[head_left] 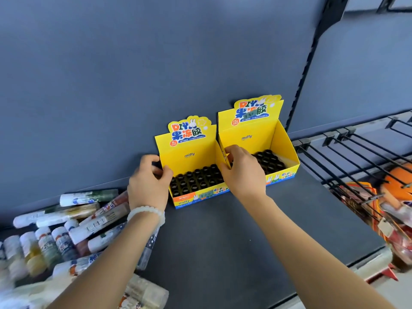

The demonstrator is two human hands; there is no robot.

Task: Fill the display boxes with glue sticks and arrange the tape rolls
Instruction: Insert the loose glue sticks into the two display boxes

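Note:
Two yellow display boxes stand side by side against the grey back panel of a dark shelf (223,237). The left box (189,150) shows a black insert with several empty round holes. My left hand (148,186) grips its left wall; my right hand (242,172) pinches its right wall, where it meets the right box (283,139). The right box also holds an empty black insert. A heap of glue sticks (73,224) with white caps lies on the shelf at the left. No tape rolls are visible.
A pack of glue sticks (145,293) lies at the shelf's front edge. Black wire hooks (356,157) stick out at the right, with orange packaged goods (399,197) hanging below. A black slotted upright (310,63) runs behind the right box.

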